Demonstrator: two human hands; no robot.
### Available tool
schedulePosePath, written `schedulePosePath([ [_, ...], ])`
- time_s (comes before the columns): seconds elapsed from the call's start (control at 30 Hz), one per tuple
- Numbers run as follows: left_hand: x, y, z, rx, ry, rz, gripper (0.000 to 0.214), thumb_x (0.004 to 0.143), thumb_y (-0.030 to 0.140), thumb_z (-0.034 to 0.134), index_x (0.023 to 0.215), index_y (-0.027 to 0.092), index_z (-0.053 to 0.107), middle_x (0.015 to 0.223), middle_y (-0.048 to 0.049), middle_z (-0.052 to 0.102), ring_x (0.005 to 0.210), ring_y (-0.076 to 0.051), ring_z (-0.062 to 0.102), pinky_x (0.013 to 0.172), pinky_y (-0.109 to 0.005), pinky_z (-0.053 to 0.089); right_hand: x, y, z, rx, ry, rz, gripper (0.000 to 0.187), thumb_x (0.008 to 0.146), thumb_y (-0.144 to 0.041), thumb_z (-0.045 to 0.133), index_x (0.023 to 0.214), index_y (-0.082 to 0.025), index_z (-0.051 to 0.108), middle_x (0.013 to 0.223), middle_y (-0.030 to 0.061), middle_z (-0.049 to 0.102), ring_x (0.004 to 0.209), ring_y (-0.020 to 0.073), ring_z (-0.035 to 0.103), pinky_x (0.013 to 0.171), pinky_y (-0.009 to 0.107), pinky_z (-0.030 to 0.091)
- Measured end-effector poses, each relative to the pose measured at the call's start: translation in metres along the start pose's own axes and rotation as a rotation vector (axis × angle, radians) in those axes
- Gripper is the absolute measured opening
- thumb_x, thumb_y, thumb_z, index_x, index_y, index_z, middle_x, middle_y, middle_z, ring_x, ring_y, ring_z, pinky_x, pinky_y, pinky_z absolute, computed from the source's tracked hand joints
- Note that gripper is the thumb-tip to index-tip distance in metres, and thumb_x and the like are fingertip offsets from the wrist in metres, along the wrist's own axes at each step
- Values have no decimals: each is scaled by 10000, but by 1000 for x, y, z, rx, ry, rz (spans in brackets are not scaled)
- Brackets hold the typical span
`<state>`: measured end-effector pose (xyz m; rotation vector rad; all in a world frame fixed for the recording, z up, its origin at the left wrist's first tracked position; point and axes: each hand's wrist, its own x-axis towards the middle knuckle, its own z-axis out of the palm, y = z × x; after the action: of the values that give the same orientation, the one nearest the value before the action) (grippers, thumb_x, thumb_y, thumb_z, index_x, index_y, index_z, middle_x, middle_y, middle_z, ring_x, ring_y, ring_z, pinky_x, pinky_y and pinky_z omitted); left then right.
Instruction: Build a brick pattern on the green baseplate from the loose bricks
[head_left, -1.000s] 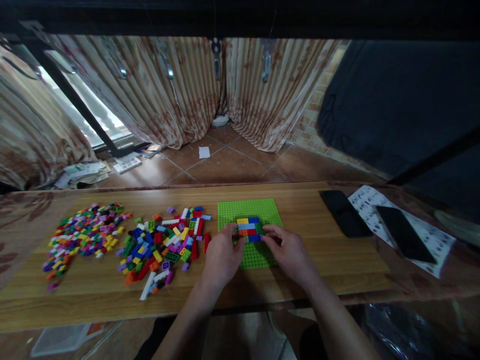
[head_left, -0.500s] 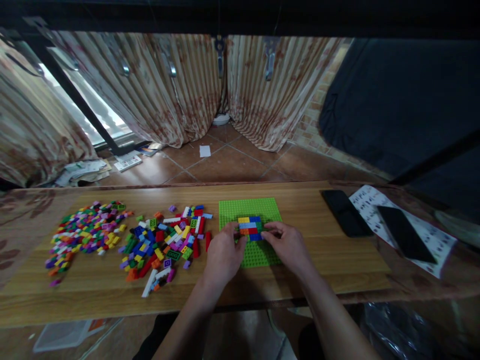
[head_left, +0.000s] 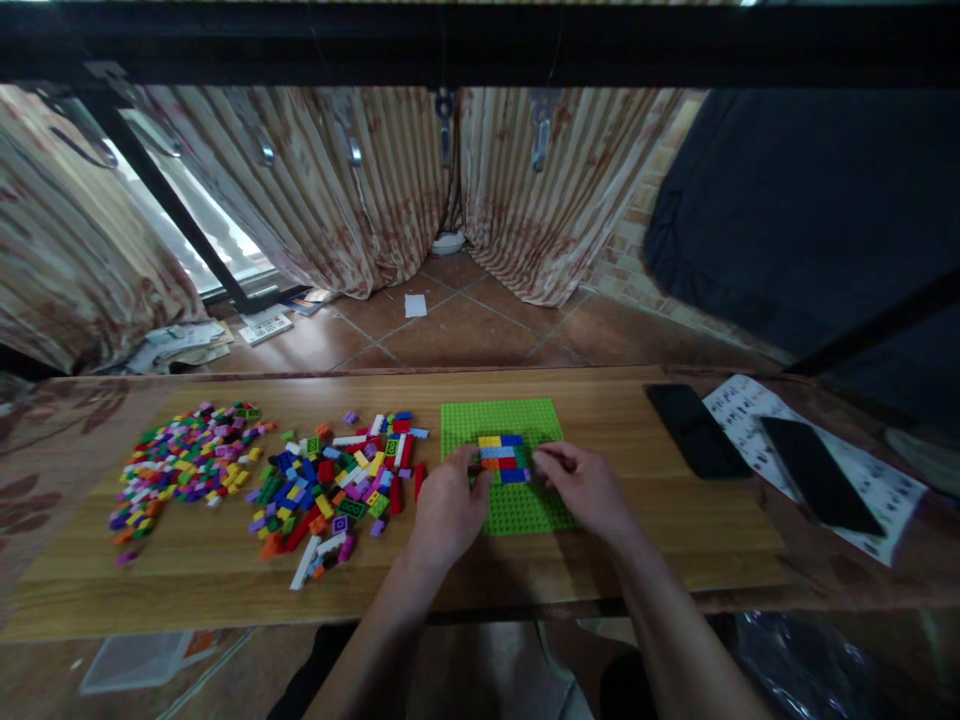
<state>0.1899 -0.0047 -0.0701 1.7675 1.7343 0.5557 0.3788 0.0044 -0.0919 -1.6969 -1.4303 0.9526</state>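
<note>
A flat block of coloured bricks (head_left: 501,460), in yellow, blue, light blue, orange, red and green, stands on the green baseplate (head_left: 517,515). My left hand (head_left: 450,508) is at the block's left side, thumb and index finger apart, their tips at or very close to its edge. My right hand (head_left: 585,488) hovers over the plate just right of the block, its fingers bent and pressed together. Whether something small is between those fingertips is hidden. A small purple spot shows at the block's right edge, near these fingers.
Left on the wooden table (head_left: 675,545) lie a pile of mixed larger bricks (head_left: 330,485) and a pile of small bricks (head_left: 187,450). To the right are a black phone-like slab (head_left: 697,430), a printed sheet (head_left: 739,400) and a dark phone (head_left: 821,475) on it.
My right hand has drawn back slightly to the right from the block's edge, its fingers more bunched. My left hand stays at the left side. The whole view has shifted a little.
</note>
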Motion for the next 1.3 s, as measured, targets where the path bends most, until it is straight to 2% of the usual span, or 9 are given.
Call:
schedulePosePath([
  [0.13,3,-5,-7,-45,47,-19,319,873,127,480,1171,129,593,1003,-109,724,881,-215,686,809,-330,507,1,1,-6,26,136,-13,364,868,-445,478,1000,-167,672,824,82,726,660,199,662,608,335,516],
  [0.27,6,-11,-11,-114,113,11,343,851,66,454,1163,112,587,1031,-122,709,919,-211,681,840,-331,514,-2,-2,-1,-91,166,-165,334,893,-356,432,1048,-172,664,987,115,717,867,235,673,820,425,523],
  [0.4,6,-10,-9,-161,87,13,382,836,38,448,1185,122,576,1068,-113,704,951,-210,678,885,-345,512,-5,-8,7,-155,16,-327,403,855,-276,492,1245,-208,571,1269,112,600,1174,247,556,1009,469,437],
  [0.53,2,-5,-8,-199,52,10,382,851,62,456,1211,128,570,1088,-113,702,985,-208,672,912,-342,506,-8,-13,12,-226,-177,-410,740,717,-220,672,1406,-258,403,1460,89,419,1362,257,359,1132,488,298],
  [0.6,1,-4,-10,-207,60,7,367,857,85,469,1206,135,572,1085,-110,705,939,-201,682,886,-339,517,-6,-13,14,-284,-207,-421,806,683,-172,688,1422,-262,379,1458,87,413,1370,264,339,1141,491,278],
  [0.67,1,-5,-12,-201,76,5,352,858,112,493,1199,147,574,1080,-103,706,902,-196,686,854,-334,526,-3,-12,15,-328,-209,-427,795,686,-147,678,1416,-265,387,1415,84,457,1344,264,372,1131,493,289],
  [0.87,4,-16,-18,-197,138,35,321,852,119,496,1158,153,587,1043,-89,708,890,-195,674,800,-315,521,-1,-15,12,-326,-235,-409,782,697,-180,710,1408,-290,401,1335,75,531,1260,260,469,1077,478,359],
  [1.07,5,-19,-20,-218,153,52,313,860,106,470,1148,136,589,1067,-108,697,940,-205,664,861,-340,509,-12,-16,8,-347,-246,-437,796,695,-194,728,1412,-287,397,1363,73,515,1273,261,456,1087,483,347],
  [1.3,5,-19,-23,-241,181,45,309,859,138,483,1144,154,600,1050,-96,705,894,-192,671,824,-323,522,-11,-17,12,-362,-258,-491,828,688,-212,736,1427,-284,369,1424,85,455,1320,271,404,1101,495,321],
])
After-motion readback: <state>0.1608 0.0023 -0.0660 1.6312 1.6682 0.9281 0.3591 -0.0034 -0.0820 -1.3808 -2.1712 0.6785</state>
